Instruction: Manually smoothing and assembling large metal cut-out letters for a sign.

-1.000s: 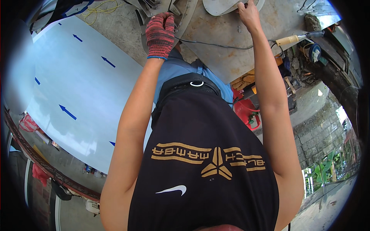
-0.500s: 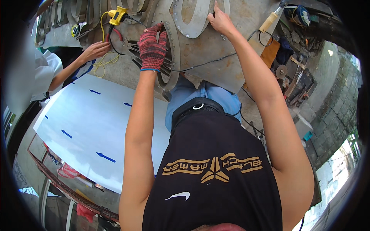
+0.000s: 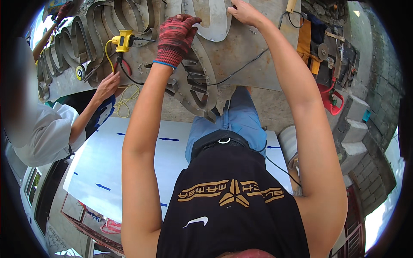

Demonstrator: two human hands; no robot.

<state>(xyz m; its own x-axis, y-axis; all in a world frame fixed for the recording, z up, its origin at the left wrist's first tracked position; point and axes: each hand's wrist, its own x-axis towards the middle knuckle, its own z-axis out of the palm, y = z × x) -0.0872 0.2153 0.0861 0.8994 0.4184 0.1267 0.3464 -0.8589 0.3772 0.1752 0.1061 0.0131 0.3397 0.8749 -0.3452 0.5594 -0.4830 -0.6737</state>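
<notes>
A U-shaped metal piece (image 3: 214, 36) lies on the metal-topped worktable between my hands, its far end cut off by the picture's edge. My left hand (image 3: 177, 38), in a red and black knitted glove, bends its fingers onto that piece's left rim. At the opposite rim, my bare right hand (image 3: 246, 13) curls its fingers against the edge; its fingertips are partly hidden. Below the glove lies a curved metal piece with inner strips (image 3: 205, 69), partly covered by my left wrist. A black cable (image 3: 241, 66) runs across the table.
At left, a co-worker's hand (image 3: 107, 86) is beside a yellow power tool (image 3: 124, 41). Curved metal strips (image 3: 77, 41) stand along the table's far left. A white sheet with blue arrows (image 3: 129, 148) lies behind me. Tools and a grinding disc (image 3: 322, 52) are at right.
My left hand has left the curved piece with inner strips and moved to the U-shaped piece. My right hand's extended index finger has curled in. The view has turned.
</notes>
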